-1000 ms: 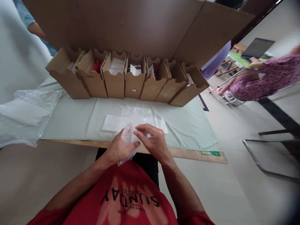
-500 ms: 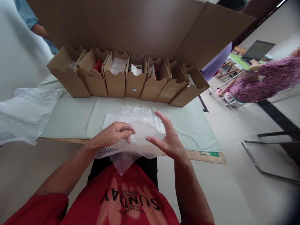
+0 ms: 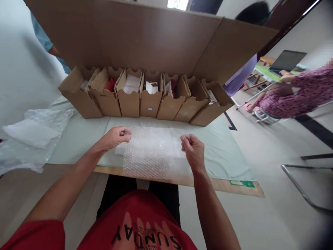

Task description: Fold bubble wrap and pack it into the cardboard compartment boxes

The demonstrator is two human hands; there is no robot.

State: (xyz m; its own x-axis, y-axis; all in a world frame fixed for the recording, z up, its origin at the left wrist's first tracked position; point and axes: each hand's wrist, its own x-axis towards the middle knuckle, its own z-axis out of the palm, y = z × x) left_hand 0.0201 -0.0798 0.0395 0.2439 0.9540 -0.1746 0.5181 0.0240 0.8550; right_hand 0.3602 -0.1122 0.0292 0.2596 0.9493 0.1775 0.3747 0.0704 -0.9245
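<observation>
A clear sheet of bubble wrap (image 3: 151, 156) is stretched out between my two hands at the table's front edge. My left hand (image 3: 116, 138) pinches its upper left corner with closed fingers. At the upper right, my right hand (image 3: 191, 147) is closed on the other side of the same sheet. Whitish, translucent material shows under and through the sheet, but what it is I cannot make out. The sheet's lower edge reaches over the wooden rim of the table.
Several cardboard file boxes (image 3: 149, 104) holding papers and red items stand in a row behind the sheet, before a tall cardboard panel (image 3: 161, 38). More plastic wrapping (image 3: 31, 135) lies at left on the pale green cloth (image 3: 221, 156). A person in pink (image 3: 291, 93) sits at right by a laptop.
Both hands have moved apart and closed on the bubble wrap, which now lies spread between them. Before, my right hand was open and the sheet's lower corner hung toward my shirt.
</observation>
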